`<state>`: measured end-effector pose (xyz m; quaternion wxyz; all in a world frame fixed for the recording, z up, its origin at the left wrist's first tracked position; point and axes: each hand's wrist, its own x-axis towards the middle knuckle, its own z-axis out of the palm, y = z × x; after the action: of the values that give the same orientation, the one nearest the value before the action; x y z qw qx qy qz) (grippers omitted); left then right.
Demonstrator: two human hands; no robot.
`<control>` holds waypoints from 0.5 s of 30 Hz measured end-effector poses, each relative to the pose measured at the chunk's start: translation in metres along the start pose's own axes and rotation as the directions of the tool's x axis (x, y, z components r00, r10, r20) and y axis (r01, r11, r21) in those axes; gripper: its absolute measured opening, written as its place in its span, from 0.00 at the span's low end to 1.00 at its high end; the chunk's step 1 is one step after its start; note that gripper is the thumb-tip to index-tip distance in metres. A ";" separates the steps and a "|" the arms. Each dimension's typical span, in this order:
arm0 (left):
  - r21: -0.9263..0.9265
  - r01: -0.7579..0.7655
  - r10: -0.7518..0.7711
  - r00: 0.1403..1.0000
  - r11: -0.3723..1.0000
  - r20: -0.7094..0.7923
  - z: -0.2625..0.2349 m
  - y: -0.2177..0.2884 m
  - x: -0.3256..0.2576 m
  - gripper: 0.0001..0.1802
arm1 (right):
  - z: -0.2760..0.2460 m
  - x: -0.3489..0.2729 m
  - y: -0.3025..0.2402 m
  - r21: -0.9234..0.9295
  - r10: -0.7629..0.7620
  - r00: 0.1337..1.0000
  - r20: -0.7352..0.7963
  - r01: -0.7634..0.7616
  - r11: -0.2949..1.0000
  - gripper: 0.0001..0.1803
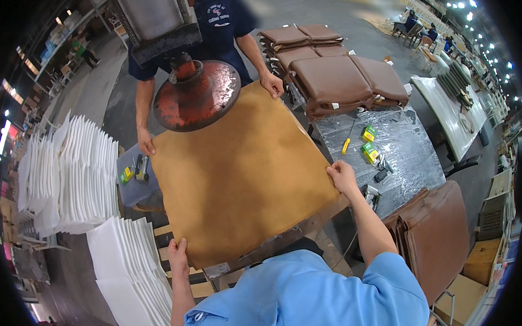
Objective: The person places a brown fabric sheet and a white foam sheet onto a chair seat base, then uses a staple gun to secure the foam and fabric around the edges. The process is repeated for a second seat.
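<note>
tan sheet (254,180) runs fwd toward the red disc (223,93), L hand (178,256) & R hand (343,177) both pinched tight on its near corners, L closer to body btw

The light is moderate in the middle and becomes dim toward the left edge. White lamps (472,3) glare at the upper right. A soft shadow darkens the tan sheet (255,174), while the red disc (222,84) and the tabletop (413,154) reflect brightly. Straight lines bend near the black rim; a blurred patch sits at top centre.
</note>
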<state>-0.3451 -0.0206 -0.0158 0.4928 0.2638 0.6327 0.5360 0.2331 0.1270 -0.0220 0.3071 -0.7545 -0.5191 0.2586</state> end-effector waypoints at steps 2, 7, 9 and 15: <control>0.114 -0.026 0.029 0.999 0.993 -0.019 0.005 -0.005 -0.001 0.06 | -0.003 -0.001 0.002 -0.008 0.036 0.998 -0.058 -0.036 0.999 0.14; 0.094 -0.072 0.085 0.987 0.993 -0.135 0.012 -0.020 -0.005 0.05 | 0.014 0.000 0.008 0.021 0.005 0.985 -0.175 -0.001 1.000 0.14; 0.175 -0.117 0.147 0.975 0.977 -0.166 0.024 -0.030 0.000 0.07 | 0.006 0.003 0.017 -0.020 -0.022 0.978 -0.207 0.018 1.000 0.13; 0.186 -0.119 0.185 0.901 0.975 -0.393 0.015 -0.045 -0.011 0.15 | 0.015 -0.015 -0.018 -0.326 -0.483 0.803 -0.349 0.379 0.866 0.11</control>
<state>-0.3187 -0.0367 -0.0539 0.2844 0.2330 0.7393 0.5642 0.2065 0.1206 -0.0177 0.3685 -0.6845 -0.6269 -0.0513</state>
